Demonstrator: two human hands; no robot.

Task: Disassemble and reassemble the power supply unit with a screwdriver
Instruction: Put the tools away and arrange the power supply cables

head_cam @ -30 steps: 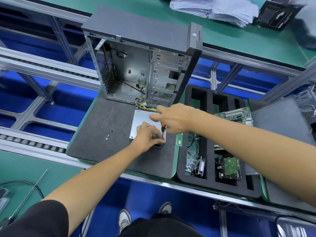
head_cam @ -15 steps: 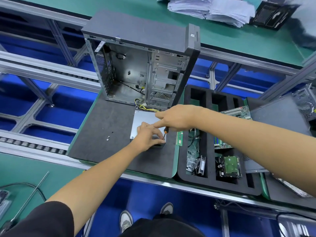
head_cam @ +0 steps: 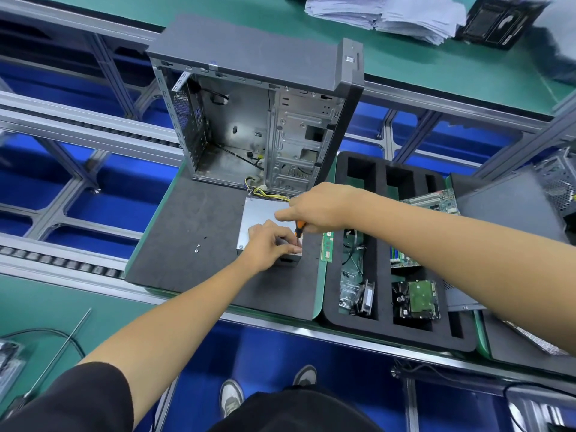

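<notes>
I take the power supply unit (head_cam: 265, 215) as my landmark; it lies flat on the dark foam mat (head_cam: 199, 244) of the table, just in front of the open computer case (head_cam: 255, 120), its yellow cable bundle (head_cam: 265, 192) trailing back toward the case.

Risks, left to right. Two loose screws (head_cam: 196, 250) lie on the mat to the left of the unit, well apart from it. I judge a sweep of the forearm could scatter them off the mat, leaving the reassembly short. At the unit's near right corner the screwdriver (head_cam: 300, 228) stands over the work point. The tip is hidden behind the fingers, so I cannot confirm it is seated. If it is off-centre, I expect it to cam out and slip onto the fingers beside it. The unit is braced only by hand and could shift under turning force. To the right of the unit, a memory stick (head_cam: 327, 246) lies at the edge of the foam parts tray (head_cam: 381, 232), near enough for a dropped screw to land among the parts.

Hand pose. The left hand (head_cam: 269, 244) rests on the unit's near edge, fingers curled, its grip pinching at the corner; whether it pinches a screw or the casing I cannot tell. The right hand (head_cam: 318, 207) reaches in from the right, grip wrapped round the orange handle, index finger extended forward over the unit's top.
</notes>
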